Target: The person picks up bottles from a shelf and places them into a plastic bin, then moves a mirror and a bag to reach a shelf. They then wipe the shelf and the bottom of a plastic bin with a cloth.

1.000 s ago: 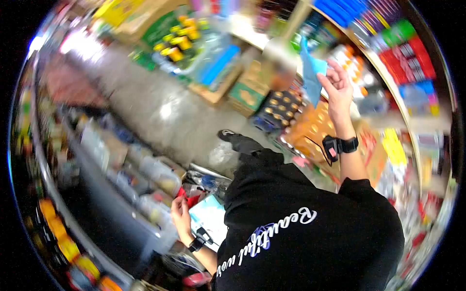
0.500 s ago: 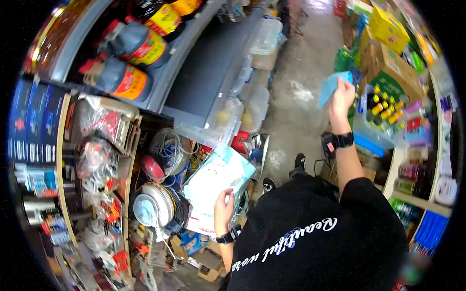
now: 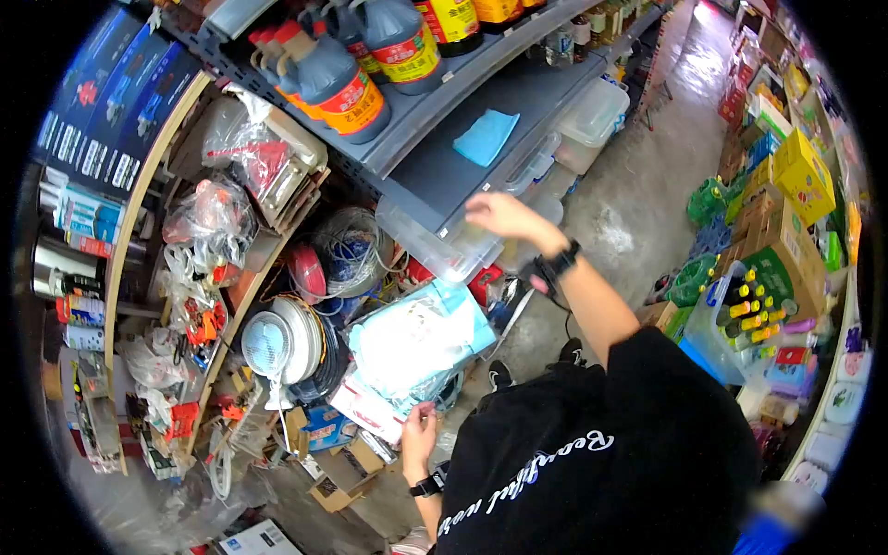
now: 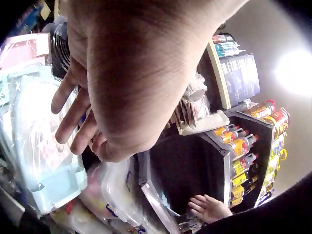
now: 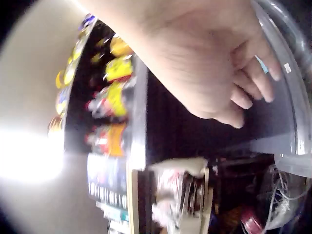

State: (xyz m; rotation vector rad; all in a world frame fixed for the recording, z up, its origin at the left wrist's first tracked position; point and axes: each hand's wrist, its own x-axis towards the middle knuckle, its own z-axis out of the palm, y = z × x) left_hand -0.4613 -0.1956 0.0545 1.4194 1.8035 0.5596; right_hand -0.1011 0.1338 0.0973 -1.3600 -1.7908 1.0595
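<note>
A folded light blue cloth [image 3: 487,137] lies flat on the dark grey shelf [image 3: 439,190]. The right hand [image 3: 509,218] hovers near that shelf's front edge with nothing in it; in the right wrist view its fingers are relaxed over the shelf. Low in the head view, the left hand [image 3: 419,435] is beside a pale blue plastic-wrapped item [image 3: 421,338], its fingers loosely bent and empty. The left wrist view shows the left hand [image 4: 122,92] with fingers spread apart; whether it touches the wrapped item is unclear.
Large sauce bottles [image 3: 344,92] stand on the upper shelf. Clear plastic bins [image 3: 592,120] sit under the shelf edge. Coiled wires [image 3: 351,250], a white fan-like item [image 3: 270,344] and cardboard boxes [image 3: 347,470] crowd the left. Crates and cartons [image 3: 786,254] line the aisle's right side.
The right hand has moved left from the aisle to the shelf and let go of the blue cloth, which now lies there. The head view has turned toward the shelves; the left hand stays low.
</note>
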